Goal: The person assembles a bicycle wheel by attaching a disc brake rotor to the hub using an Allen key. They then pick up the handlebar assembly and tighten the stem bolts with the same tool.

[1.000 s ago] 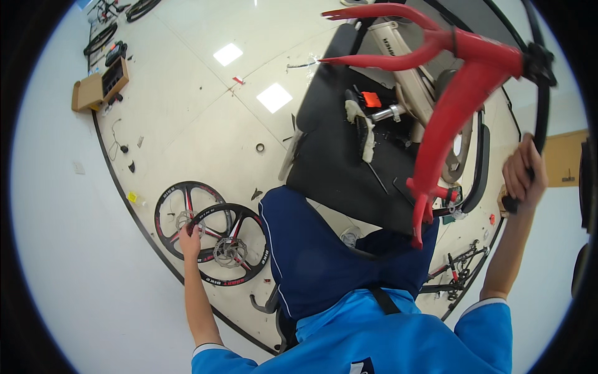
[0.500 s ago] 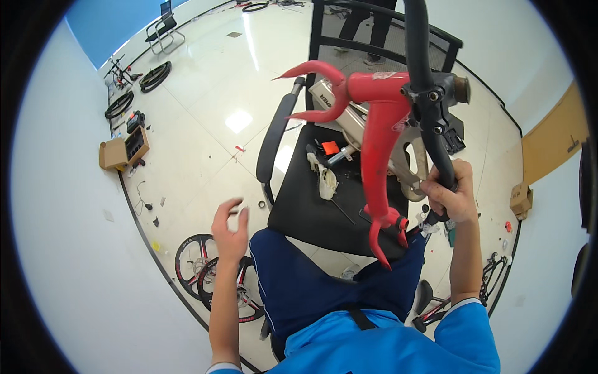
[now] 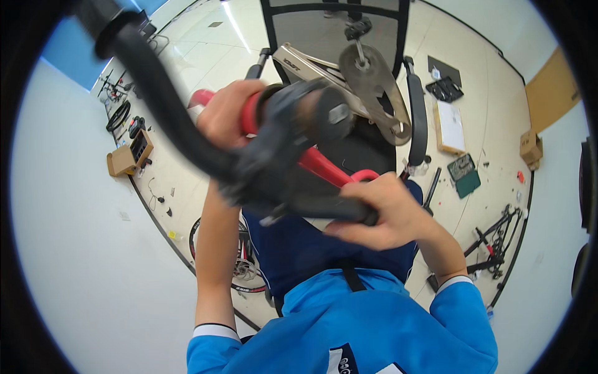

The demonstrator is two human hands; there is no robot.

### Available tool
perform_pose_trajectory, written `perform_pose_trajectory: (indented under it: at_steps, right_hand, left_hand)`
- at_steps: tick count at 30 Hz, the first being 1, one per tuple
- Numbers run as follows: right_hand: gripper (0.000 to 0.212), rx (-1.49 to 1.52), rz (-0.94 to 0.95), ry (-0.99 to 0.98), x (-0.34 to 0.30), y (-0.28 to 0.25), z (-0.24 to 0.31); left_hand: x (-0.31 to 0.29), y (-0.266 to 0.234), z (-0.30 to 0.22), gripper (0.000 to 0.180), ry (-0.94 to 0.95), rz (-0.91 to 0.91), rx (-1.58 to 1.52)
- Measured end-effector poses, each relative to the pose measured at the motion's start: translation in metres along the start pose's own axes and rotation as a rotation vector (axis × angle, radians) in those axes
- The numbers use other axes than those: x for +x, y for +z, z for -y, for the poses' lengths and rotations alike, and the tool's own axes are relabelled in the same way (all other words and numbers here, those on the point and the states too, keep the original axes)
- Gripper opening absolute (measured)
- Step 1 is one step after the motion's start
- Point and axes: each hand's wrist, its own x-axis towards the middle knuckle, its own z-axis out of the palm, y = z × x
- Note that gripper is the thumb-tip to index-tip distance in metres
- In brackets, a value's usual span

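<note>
A black handlebar (image 3: pixel 177 103) with a stem clamp (image 3: pixel 268 156) is joined to a red bicycle frame part (image 3: pixel 322 165); it is tilted across my view and partly blurred. My left hand (image 3: pixel 229 118) is closed around the red tube just behind the clamp. My right hand (image 3: pixel 389 215) grips the near end of the handlebar, fingers wrapped over it. Beyond them, a silver frame part (image 3: pixel 305 67) and a grey crank cover with a crank arm (image 3: pixel 364 78) lie on the black office chair (image 3: pixel 418 118). The held assembly hides much of the seat.
On the floor to the right are an opened green tool case (image 3: pixel 466 177), a white-topped box (image 3: pixel 450 128), a black case (image 3: pixel 445 90) and a dark bicycle frame (image 3: pixel 492 246). An open cardboard box (image 3: pixel 128 156) stands left; a wheel (image 3: pixel 249 274) lies beside my left leg.
The red frame part and handlebar have swung round and come closer to me, toward the left. My left hand, open before, has taken hold of the red tube. My right hand keeps the handlebar.
</note>
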Motion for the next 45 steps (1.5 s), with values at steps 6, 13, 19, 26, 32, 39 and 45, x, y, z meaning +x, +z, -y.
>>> perform_pose_trajectory:
  at_steps: [6, 13, 19, 26, 32, 39, 45]
  right_hand:
    - [0.023, 0.498, 0.048, 0.049, 0.0, 0.074, 0.004]
    - [0.024, 0.778, -0.005, 0.133, 0.026, 0.124, 0.021]
    - [0.044, 0.439, 0.294, 0.157, 0.022, 0.059, -0.012]
    - [0.034, -0.285, -0.228, 0.388, 0.018, -0.012, -0.267]
    - [0.042, -0.768, 0.135, 0.806, -0.001, 0.037, -0.338]
    - [0.02, -0.246, -0.154, 0.692, -0.013, 0.009, -0.353]
    - [0.017, 0.249, -0.341, 0.407, 0.039, -0.038, -0.256]
  left_hand:
    - [-0.022, -0.038, -0.03, 0.032, -0.253, 0.102, 0.014]
    - [-0.032, -0.021, -0.026, 0.04, -0.325, -0.137, -0.129]
    - [-0.077, -0.03, 0.006, 0.038, -0.332, -0.213, -0.163]
    - [-0.067, -0.03, 0.0, 0.033, -0.312, -0.087, -0.141]
    - [-0.057, -0.034, -0.007, 0.046, -0.331, -0.091, -0.096]
    - [-0.054, -0.037, -0.008, 0.04, -0.277, -0.02, -0.058]
    - [-0.048, -0.03, -0.008, 0.038, -0.257, -0.03, -0.058]
